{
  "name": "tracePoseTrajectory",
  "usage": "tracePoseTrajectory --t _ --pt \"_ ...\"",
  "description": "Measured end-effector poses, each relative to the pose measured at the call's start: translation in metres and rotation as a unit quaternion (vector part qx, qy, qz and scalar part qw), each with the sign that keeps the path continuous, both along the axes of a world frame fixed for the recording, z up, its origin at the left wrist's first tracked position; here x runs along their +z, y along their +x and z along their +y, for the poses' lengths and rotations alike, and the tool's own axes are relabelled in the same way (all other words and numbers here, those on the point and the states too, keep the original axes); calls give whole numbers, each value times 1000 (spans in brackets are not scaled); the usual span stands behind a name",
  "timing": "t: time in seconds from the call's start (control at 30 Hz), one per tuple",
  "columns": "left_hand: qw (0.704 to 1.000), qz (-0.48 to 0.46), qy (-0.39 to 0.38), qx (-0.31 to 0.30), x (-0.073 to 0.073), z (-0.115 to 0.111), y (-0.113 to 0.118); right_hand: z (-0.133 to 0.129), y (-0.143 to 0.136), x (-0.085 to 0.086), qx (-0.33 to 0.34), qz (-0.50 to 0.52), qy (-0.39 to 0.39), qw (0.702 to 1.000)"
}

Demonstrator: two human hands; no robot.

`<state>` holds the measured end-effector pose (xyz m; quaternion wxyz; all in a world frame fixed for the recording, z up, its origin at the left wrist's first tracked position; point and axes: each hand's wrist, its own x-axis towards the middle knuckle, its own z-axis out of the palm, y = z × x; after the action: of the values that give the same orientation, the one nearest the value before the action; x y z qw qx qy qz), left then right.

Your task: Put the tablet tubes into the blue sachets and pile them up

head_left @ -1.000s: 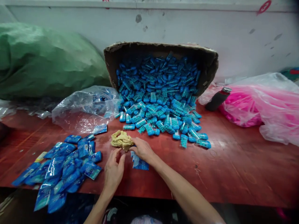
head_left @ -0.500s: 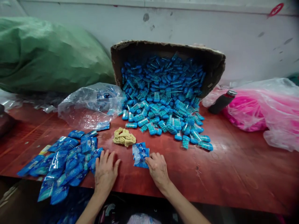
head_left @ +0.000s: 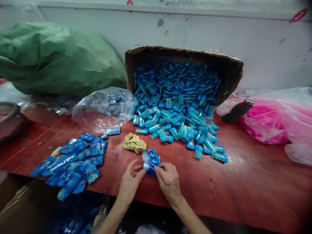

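A few small flat blue printed labels (head_left: 149, 157) lie overlapping on the red table. My right hand (head_left: 168, 178) pinches the near corner of the front one between thumb and fingers. Just left of these labels is my left hand (head_left: 130, 180), its thumb and fingers apart, with nothing seen in it. Behind the labels sits a crumpled yellowish rubbery piece (head_left: 135, 143). To the left spreads a pile of shiny blue pouches (head_left: 70, 162), some at the table's front edge.
A tipped cardboard box (head_left: 234, 73) spills many blue-capped clear bottles (head_left: 175, 107) of blue-green pellets. Around it are a clear plastic bag (head_left: 97, 109), a green sack (head_left: 58, 61), a dark flask (head_left: 237, 112), bagged pink material (head_left: 265, 122) and a bowl-like container (head_left: 12, 122).
My left hand has moved right, from beside the pouch pile to the flat labels. My right hand stays at the labels' near corner. The camera view has shifted slightly.
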<state>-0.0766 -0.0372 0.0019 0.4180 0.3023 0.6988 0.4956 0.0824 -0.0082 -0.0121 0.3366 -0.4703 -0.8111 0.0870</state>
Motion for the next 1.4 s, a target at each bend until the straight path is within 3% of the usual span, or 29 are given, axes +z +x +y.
tracePoseTrajectory --t 0.07,0.17,0.27,0.4,0.6,0.67,0.77,0.83,0.97,1.07,1.23,1.33,1.4 --pt "991 -119 -38 -45 -3 7 23 0 0 -3 24 36 6 999" --pt "987 -149 -39 -45 -7 15 36 6 3 -10 32 86 -25 995" --pt "986 -159 -41 -37 -8 17 37 14 5 -9 22 163 -132 978" --pt "980 -185 -52 -44 -8 16 36 21 3 6 47 233 -281 930" --pt "960 -256 -67 -90 -3 14 30 19 -7 16 27 291 -332 897" --pt "961 -256 -62 -80 -1 14 29 19 -9 15 33 341 -363 867" --pt "969 -237 -48 -56 0 14 30 18 -10 15 57 414 -440 795" --pt "977 -203 -39 -45 0 14 32 17 -11 16 54 430 -466 772" --pt "986 -165 -21 -10 1 14 38 13 -15 17 5 429 -436 791" --pt "977 -209 -32 20 2 18 43 9 -18 15 -35 396 -395 828" --pt "962 -261 -57 53 1 25 50 7 -16 17 -55 350 -372 858" --pt "957 -274 -86 35 4 24 49 7 -9 23 -44 319 -337 885" --pt "950 -288 -123 -14 6 22 47 6 -4 26 -38 299 -325 896"
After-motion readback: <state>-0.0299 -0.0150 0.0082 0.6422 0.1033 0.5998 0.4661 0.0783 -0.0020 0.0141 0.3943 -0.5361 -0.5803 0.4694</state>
